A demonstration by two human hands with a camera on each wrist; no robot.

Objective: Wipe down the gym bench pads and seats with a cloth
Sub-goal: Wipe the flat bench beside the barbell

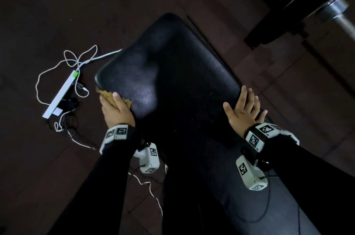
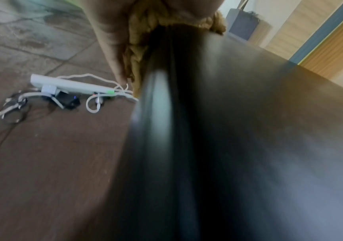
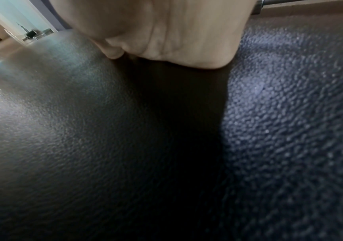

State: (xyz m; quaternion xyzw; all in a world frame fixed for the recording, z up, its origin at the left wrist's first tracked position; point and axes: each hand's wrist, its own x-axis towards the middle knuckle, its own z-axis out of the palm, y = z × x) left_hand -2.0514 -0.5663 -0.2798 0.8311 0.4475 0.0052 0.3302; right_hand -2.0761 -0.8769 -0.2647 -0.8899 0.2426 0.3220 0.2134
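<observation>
Tan cloth, soft, thin and light by its look, bunched into folds against the left edge of the black bench pad; likely to conform to any contour and to slip little on the pebbled vinyl, so best taken as a gathered wad under the palm rather than by a corner. Pad itself probably firm foam beneath slick, grained upholstery, fixed to its frame and not to be lifted, only pressed and rubbed.

Left hand as the working grip: fingers curled over the pad's side with the cloth trapped between palm and vinyl, thumb lying on the top face. Cloth therefore inside the grip, wrapped round the pad's rim near its wider front corner, with frayed edges showing ahead of the fingers and beside the thumb; in the left wrist view the same cloth crumpled under the hand and trailing down the pad's side wall.

Right hand released and flat, fingers spread along the opposite edge of the pad, holding nothing, apparently as a brace.

On the floor left of the bench, a white power strip amid tangled white cables, well apart from the cloth
</observation>
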